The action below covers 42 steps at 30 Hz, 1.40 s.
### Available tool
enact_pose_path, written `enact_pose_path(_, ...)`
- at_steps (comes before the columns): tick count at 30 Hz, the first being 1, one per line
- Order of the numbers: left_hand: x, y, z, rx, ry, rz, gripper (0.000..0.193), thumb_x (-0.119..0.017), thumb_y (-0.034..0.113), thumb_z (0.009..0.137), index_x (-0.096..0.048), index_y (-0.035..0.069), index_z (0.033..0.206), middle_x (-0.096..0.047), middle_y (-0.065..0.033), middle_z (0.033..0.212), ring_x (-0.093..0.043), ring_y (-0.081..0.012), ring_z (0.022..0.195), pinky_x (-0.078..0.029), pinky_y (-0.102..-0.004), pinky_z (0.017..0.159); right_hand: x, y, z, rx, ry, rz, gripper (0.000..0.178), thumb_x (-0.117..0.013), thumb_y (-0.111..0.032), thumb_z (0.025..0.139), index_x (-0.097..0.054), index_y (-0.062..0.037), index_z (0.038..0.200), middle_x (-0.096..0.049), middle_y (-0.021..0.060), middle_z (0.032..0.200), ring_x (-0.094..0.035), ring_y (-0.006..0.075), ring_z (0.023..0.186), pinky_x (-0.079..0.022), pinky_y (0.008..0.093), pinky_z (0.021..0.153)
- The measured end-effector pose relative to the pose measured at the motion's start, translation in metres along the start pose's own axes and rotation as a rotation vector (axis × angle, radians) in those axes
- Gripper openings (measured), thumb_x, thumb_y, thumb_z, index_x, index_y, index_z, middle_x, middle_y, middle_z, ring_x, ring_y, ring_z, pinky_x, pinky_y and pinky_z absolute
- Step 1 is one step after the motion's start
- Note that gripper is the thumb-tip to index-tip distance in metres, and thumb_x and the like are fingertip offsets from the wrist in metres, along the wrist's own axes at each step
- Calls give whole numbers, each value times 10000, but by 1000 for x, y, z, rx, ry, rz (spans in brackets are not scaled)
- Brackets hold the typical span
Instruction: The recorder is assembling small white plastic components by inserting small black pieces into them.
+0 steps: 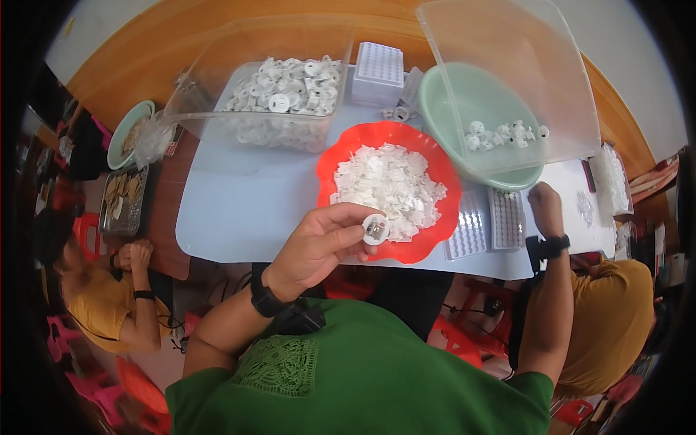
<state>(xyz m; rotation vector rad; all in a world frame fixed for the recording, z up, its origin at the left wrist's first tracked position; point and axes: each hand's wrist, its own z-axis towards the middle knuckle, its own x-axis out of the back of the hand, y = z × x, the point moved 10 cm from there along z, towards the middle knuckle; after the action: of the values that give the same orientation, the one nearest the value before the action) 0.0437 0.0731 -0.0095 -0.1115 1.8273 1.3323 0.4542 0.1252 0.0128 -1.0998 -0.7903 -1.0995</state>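
Observation:
My left hand (319, 243) pinches a small round white plastic part (375, 229) between thumb and fingers. Its hollow side faces up, and tiny metallic bits show inside. Beneath it stands a red scalloped bowl (325, 168) heaped with small translucent white plastic pieces (391, 185). On the right, my right hand (545, 208) is curled closed beside a tray of small round parts (507, 219); what its fingers hold, if anything, is hidden. A pale green basin (444, 109) with several white round parts (500, 135) lies just beyond that hand.
A clear bin (239, 123) full of white round parts stands at the far left. Stacked white trays (378, 72) sit at the back. An upright clear plastic container (511, 43) overlaps the basin. A clear tray (466, 232) lies by the bowl. People in yellow sit at both sides.

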Motion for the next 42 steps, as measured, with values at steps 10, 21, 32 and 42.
enact_pose_path(10, -8, -11, -1, 12, -78, -32, 295, -507, 59, 929, -522, -60, 1199, -620, -110, 1050, -626, -154, 865, -524, -266, 737, 42, -214, -64, 46, 44, 604, 123, -615, 99, 748, -567, 8, 817, -574, 68, 742, -578, 124, 622, -466, 240, 564)
enact_pose_path(21, -5, -5, -23, -83, 36, 131, 296, -554, 2, 889, -544, -44, 1181, -625, -98, 1021, -613, -145, 887, -509, -251, 749, 3, -329, -82, 387, 144, 615, 193, -676, 81, 675, -588, -13, 818, -572, 104, 762, -587, 252, 612, -460, 328, 509)
enact_pose_path(32, -1, -9, -25, -87, 59, 200, 262, -558, -8, 889, -578, -44, 1148, -634, -87, 964, -600, -112, 809, -512, -238, 742, 5, -338, -89, 516, 221, 503, 184, -671, 72, 663, -584, 11, 813, -567, 117, 771, -579, 272, 622, -461, 344, 512)
enact_pose_path(42, -2, -16, -25, -49, 59, 271, 259, -560, -11, 883, -595, -39, 1138, -637, -71, 936, -590, -105, 788, -504, -236, 746, -13, -330, -84, 459, 42, 596, 169, -650, 78, 680, -567, -2, 803, -543, 115, 721, -567, 296, 619, -453, 353, 517)
